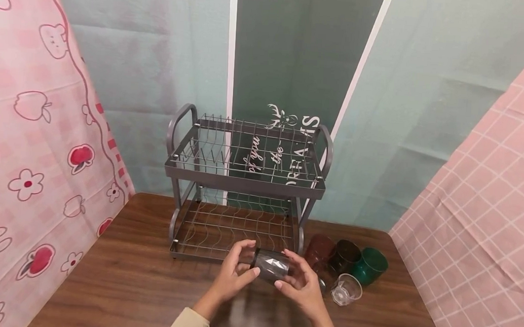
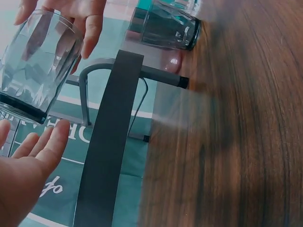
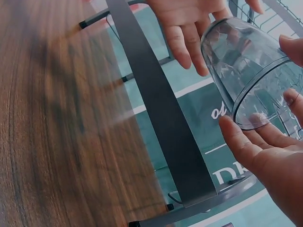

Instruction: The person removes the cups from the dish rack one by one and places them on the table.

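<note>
A grey-tinted clear drinking glass (image 1: pixel 272 265) with a faceted side lies on its side in the air between both hands, in front of the rack. My left hand (image 1: pixel 234 273) holds it at the thick, dark base end. At the rim end, my right hand (image 1: pixel 302 286) grips it with thumb and fingers. In the right wrist view the right hand (image 3: pixel 270 151) has fingertips on the rim of the glass (image 3: pixel 246 66). The left wrist view has the left hand (image 2: pixel 28 163) close against the base of the glass (image 2: pixel 40 71).
A grey two-tier dish rack (image 1: pixel 245 183) stands at the back of the wooden table (image 1: pixel 118 274). To its right are several tumblers, among them a reddish one (image 1: pixel 319 250), a dark brown one (image 1: pixel 345 257), a green one (image 1: pixel 370 266) and a small clear one (image 1: pixel 347 290). Curtains surround the table.
</note>
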A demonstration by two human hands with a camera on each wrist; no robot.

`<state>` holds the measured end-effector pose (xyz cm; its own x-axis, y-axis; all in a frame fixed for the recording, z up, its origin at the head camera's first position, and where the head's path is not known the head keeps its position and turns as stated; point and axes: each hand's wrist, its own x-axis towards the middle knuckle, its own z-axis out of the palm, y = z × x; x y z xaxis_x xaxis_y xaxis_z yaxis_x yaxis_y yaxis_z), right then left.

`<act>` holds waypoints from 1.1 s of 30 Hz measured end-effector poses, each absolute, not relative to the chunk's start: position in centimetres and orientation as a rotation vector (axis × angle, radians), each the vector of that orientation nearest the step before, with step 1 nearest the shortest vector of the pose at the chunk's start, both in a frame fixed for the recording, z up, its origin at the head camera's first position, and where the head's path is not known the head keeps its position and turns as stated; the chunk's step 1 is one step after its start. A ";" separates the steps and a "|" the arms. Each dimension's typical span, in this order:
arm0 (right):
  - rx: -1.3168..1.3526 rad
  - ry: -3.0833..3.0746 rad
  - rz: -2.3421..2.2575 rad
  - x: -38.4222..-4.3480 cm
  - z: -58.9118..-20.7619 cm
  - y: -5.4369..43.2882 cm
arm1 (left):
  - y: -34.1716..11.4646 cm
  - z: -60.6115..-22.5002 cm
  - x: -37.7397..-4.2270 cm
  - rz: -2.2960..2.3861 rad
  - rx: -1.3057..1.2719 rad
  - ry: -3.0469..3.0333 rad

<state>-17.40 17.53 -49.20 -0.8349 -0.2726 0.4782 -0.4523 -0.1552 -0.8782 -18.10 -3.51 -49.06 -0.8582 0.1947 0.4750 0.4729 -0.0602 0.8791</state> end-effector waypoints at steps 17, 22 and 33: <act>0.407 -2.357 1.657 -15.6 -46.4 19.7 | -0.6 -48.3 -18.7 -1.319 -0.874 -2.333; 0.271 -2.500 1.450 -15.3 -45.4 20.4 | 0.3 -47.7 -18.8 -1.097 -0.955 -2.384; 0.256 -2.558 1.222 -15.0 -44.6 22.1 | 1.1 -47.6 -19.3 -0.698 -0.991 -2.417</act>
<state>-15.03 22.11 -44.56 -0.9411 -0.0336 0.3364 -0.2828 0.6234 -0.7290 -19.26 1.06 -47.61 -0.6497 0.5148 0.5594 0.7338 0.6169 0.2845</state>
